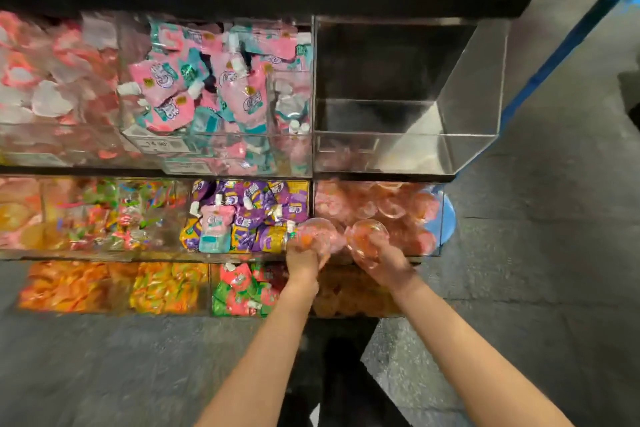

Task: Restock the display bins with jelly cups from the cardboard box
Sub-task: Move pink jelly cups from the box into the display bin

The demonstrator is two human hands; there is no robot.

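Observation:
My left hand (304, 258) grips a clear jelly cup (317, 234) with orange-red filling. My right hand (384, 262) holds a second jelly cup (369, 236) of the same kind. Both cups hover at the front edge of a clear display bin (441, 218) that is filled with several pinkish jelly cups (381, 204). Directly above it sits an empty clear bin (467, 149). The cardboard box is not in view.
Neighbouring bins hold pink and teal pouches (214, 87), purple and yellow pouches (249, 215), and orange and green sweets (104, 284) lower down. A blue round object (448, 218) lies behind the bin's right side. Grey floor spreads right and below. A blue shelf post (561, 55) stands at right.

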